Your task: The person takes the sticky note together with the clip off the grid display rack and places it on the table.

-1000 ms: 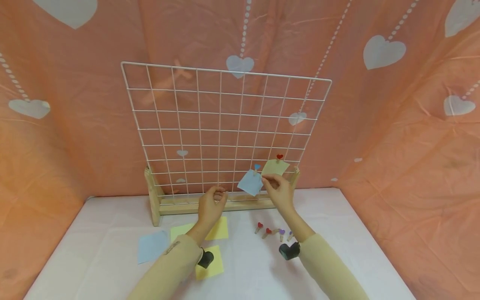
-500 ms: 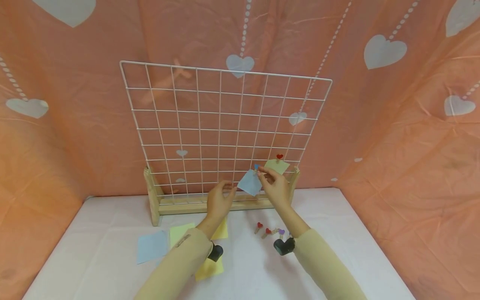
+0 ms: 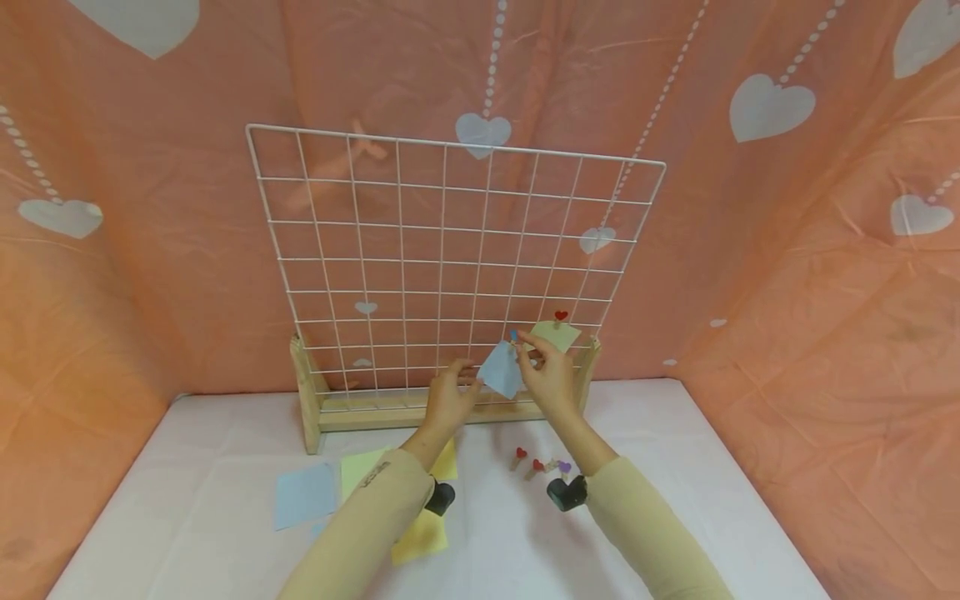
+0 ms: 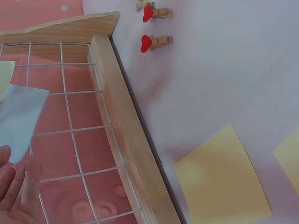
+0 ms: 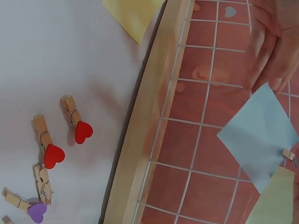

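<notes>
A blue square paper note (image 3: 497,372) hangs tilted on the lower right of a white wire grid panel (image 3: 457,145). A small wooden clothespin (image 5: 288,154) with a blue heart sits at its upper corner. My right hand (image 3: 547,379) pinches this clothespin between thumb and fingertips. With thumb and fingers, my left hand (image 3: 450,396) holds the note's left corner. Beside it, a pale green note (image 3: 557,335) hangs under a red heart clothespin (image 3: 561,316), partly hidden by my right hand.
A wooden stand (image 3: 307,392) carries the grid on a white table (image 3: 195,467). On the table lie red heart clothespins (image 5: 49,144), a purple one (image 5: 30,205), a blue note (image 3: 305,496) and several yellow-green notes (image 4: 224,182). A peach curtain (image 3: 150,275) hangs behind.
My left hand has moved right and up to the blue note's left corner. My right hand has shifted up from the note's right edge to the blue heart clothespin. The note bends slightly.
</notes>
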The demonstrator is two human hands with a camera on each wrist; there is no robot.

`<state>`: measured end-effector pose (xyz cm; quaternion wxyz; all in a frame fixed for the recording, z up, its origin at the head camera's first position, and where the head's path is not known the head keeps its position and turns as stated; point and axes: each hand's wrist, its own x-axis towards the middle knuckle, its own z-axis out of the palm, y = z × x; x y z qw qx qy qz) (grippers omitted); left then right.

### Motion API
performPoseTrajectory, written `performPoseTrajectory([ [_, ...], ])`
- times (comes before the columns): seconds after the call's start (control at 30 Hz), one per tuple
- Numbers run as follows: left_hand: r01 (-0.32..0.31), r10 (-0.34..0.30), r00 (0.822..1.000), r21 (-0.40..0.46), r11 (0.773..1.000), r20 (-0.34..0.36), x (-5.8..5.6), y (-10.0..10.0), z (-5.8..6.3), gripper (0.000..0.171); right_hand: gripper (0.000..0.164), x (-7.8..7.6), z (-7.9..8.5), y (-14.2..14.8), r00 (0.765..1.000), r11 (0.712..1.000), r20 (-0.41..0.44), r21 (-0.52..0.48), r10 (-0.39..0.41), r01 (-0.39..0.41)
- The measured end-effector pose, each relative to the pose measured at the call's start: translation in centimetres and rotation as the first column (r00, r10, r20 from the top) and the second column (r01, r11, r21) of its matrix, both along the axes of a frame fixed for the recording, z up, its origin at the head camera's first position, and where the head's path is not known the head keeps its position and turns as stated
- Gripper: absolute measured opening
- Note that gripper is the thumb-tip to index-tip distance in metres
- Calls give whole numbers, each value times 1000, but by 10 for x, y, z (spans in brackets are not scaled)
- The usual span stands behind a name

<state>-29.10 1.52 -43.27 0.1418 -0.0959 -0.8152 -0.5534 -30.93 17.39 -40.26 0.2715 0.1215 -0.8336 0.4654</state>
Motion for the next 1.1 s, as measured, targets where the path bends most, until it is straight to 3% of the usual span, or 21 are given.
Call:
performPoseTrajectory([
  [0.43,-9,9,1000,46,999,0,1,5,1,23,33,-3,-3,-5,997,992,-70,125,29,-20],
  [0.77,-47,49,998,44,998,-41,0,13,-1,18,30,-6,-5,-4,998,982,-55,181,-38,47],
  [1.1,-87,89,994,27,996,-63,-2,17,-2,18,24,-10,-6,0,1000,997,-14,81,-15,16],
])
